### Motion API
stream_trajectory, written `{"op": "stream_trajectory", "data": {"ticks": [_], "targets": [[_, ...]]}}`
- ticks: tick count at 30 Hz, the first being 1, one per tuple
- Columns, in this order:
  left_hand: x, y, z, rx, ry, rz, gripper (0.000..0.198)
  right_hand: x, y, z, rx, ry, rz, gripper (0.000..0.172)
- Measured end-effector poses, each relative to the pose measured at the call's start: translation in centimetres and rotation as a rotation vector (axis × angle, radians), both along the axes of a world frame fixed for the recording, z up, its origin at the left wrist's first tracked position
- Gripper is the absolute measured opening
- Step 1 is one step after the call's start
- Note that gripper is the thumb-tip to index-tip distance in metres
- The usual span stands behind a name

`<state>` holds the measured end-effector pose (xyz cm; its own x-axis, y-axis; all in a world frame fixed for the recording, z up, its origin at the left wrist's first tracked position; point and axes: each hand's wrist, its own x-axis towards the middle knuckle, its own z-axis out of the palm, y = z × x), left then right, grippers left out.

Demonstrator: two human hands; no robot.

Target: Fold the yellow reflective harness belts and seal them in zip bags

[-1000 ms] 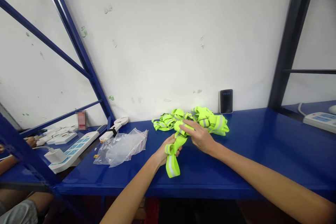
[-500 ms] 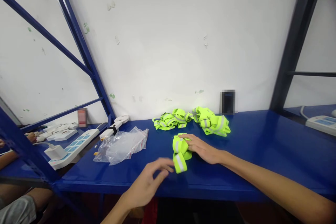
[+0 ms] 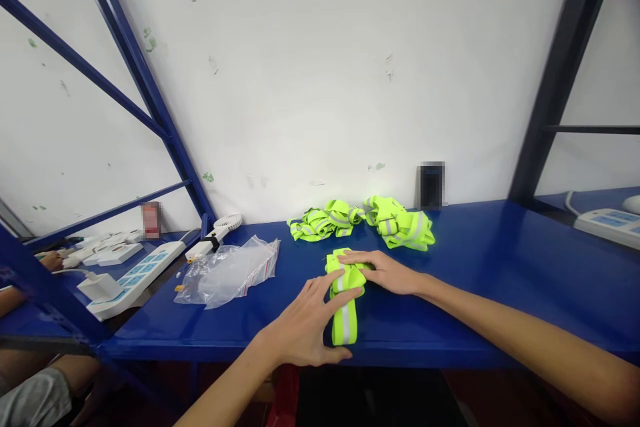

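A neon yellow reflective strap point(image 3: 343, 307) with a silver stripe lies on the blue shelf point(image 3: 480, 293) near its front edge. My left hand point(image 3: 310, 327) rests beside it with fingers spread, fingertips touching the strap. My right hand point(image 3: 385, 271) lies flat on the strap's folded far end, fingers stretched out. Behind them sits a pile of the same yellow straps point(image 3: 365, 221) against the wall.
Clear plastic bags point(image 3: 230, 272) with red zip edges lie to the left. A small white fan point(image 3: 215, 237), a white power strip point(image 3: 135, 275) and plugs sit further left. A dark device point(image 3: 431, 185) leans on the wall. Another person's arm point(image 3: 30, 393) shows at bottom left.
My left hand let go of the strap, drew back, then came forward to touch it again. My right hand pulled the strap from the pile toward the front edge and pressed it flat.
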<state>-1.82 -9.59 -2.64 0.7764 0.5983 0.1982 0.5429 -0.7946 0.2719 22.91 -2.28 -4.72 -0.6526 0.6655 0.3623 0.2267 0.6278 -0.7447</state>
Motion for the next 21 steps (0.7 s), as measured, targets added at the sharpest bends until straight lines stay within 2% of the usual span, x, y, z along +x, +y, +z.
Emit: {"op": "stream_trajectory", "data": {"ticks": [4, 9, 11, 14, 17, 19, 21], "targets": [[0.9, 0.6, -0.6, -0.104, -0.056, 0.101, 0.097, 0.1, -0.2, 0.7, -0.06, 0.048, 0.004, 0.038], [2.0, 1.5, -1.8, 0.014, -0.077, 0.156, 0.052, 0.2, -0.6, 0.7, -0.105, 0.058, 0.044, 0.038], [2.2, 1.9, -2.1, 0.079, -0.042, 0.14, 0.043, 0.2, -0.8, 0.6, -0.097, 0.042, 0.06, 0.035], [2.0, 2.6, -1.9, 0.169, -0.022, 0.076, 0.033, 0.1, -1.3, 0.8, -0.077, 0.019, 0.088, 0.032], [1.7, 3.3, -1.3, 0.216, -0.095, 0.035, 0.027, -0.2, -2.0, 1.5, -0.028, 0.05, 0.113, 0.032], [1.7, 3.7, -1.0, 0.214, -0.198, 0.044, 0.024, -0.4, -2.6, 1.8, -0.011, 0.071, 0.125, 0.036], [2.0, 4.2, -0.8, 0.183, -0.334, 0.11, 0.021, -0.7, -2.9, 1.8, -0.011, 0.052, 0.139, 0.044]]}}
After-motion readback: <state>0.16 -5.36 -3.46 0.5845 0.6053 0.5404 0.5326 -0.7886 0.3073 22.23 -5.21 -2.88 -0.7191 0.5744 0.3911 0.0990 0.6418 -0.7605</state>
